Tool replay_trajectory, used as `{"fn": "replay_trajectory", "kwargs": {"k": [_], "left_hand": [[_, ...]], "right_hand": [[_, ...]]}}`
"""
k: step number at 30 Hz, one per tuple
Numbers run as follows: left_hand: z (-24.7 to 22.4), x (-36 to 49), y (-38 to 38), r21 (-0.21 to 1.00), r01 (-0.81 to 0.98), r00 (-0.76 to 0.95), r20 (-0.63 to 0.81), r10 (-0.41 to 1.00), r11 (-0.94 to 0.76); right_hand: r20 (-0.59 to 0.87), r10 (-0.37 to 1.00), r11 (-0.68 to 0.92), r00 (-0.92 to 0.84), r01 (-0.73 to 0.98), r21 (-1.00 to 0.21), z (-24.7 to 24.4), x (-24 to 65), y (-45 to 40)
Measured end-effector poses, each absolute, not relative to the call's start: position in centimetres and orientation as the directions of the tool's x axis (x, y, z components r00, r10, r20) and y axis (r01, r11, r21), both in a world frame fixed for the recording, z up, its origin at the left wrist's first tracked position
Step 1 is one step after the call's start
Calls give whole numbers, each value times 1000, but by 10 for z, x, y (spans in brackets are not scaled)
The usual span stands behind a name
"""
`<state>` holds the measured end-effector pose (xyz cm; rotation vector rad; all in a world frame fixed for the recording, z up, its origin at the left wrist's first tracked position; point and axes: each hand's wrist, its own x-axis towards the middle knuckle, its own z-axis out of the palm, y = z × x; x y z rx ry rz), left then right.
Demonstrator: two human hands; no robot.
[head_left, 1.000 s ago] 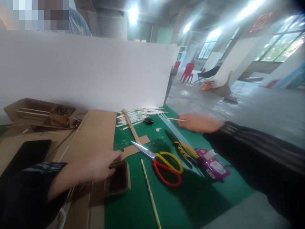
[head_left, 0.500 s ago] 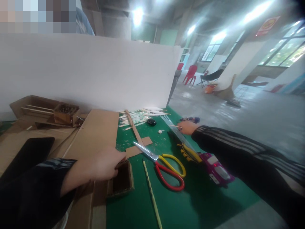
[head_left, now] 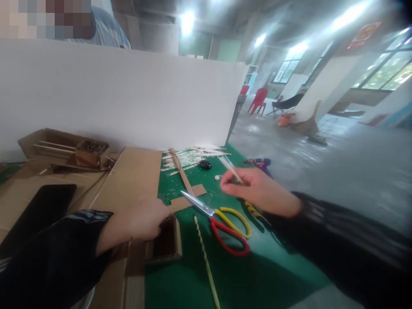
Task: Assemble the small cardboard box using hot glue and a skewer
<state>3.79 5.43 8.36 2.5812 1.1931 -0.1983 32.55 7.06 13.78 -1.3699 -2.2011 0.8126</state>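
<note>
My left hand (head_left: 138, 219) is closed over the upper left edge of a small open cardboard box (head_left: 179, 240), its fingertips partly hidden. In a pinch between thumb and fingers, my right hand (head_left: 254, 189) holds a thin wooden stick (head_left: 237, 176) above the green table. Between the hands lie scissors (head_left: 210, 212) with one yellow and one red handle. A pale yellow twisted stick (head_left: 204, 257) rests in front of them. Under my right wrist shows a yellow-and-black handle (head_left: 252, 209), the rest of it covered.
Thin white-and-green strips (head_left: 183, 159), a black oval object (head_left: 205, 164) and cardboard strips (head_left: 183, 171) lie farther back. Cardboard sheets (head_left: 135, 171), a dark flat panel (head_left: 41, 214) and a filled small box (head_left: 92, 153) are leftward. Behind stands a white partition (head_left: 128, 94); a person is beyond it.
My right hand has come nearer and leftward with the stick, and its arm now covers the purple device. The left hand stays on the box, which has hardly moved.
</note>
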Motion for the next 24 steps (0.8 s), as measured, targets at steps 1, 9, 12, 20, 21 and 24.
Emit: {"fn": "replay_trajectory", "kwargs": {"k": [1, 9, 12, 20, 21, 24], "left_hand": [[85, 38, 55, 195, 773, 634, -271, 724, -604], [122, 34, 43, 433, 673, 653, 34, 757, -600], [121, 38, 38, 353, 642, 666, 183, 723, -680], [98, 41, 37, 228, 598, 670, 383, 635, -768], [97, 40, 36, 235, 603, 661, 387, 643, -762], [94, 37, 33, 257, 614, 642, 387, 662, -746]], "right_hand": [[36, 904, 298, -427, 566, -769, 136, 315, 57], [-172, 888, -168, -427, 49, -985, 90, 268, 42], [-167, 875, -204, -454, -32, -978, 83, 260, 47], [-165, 842, -221, -513, -50, -974, 73, 249, 44], [-166, 838, -213, -520, -32, -976, 71, 249, 44], [-176, 833, -189, -524, 29, -982, 68, 247, 44]]}}
